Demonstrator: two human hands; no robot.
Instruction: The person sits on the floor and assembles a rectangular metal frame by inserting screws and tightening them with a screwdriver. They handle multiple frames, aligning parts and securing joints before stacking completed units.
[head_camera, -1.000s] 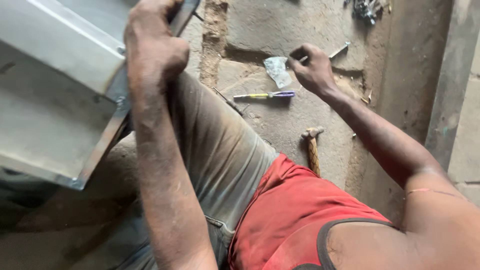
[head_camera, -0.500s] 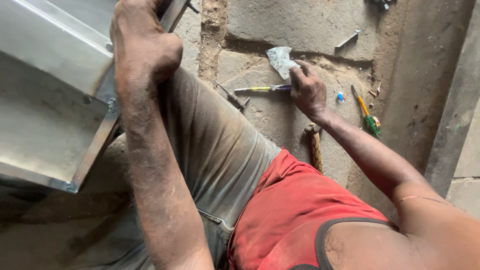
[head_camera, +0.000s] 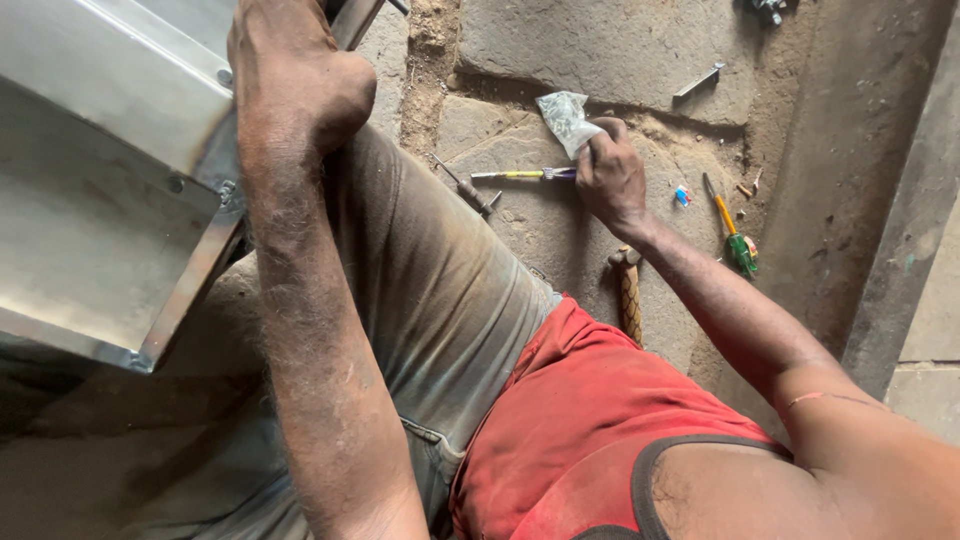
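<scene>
Fingers (head_camera: 600, 135) over crosswise, left-pointing screwdriver (head_camera: 520, 175)

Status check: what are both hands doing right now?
Left hand gripping sheet-metal box. Right hand on stone floor, touching small plastic bag and yellow pen.
</scene>
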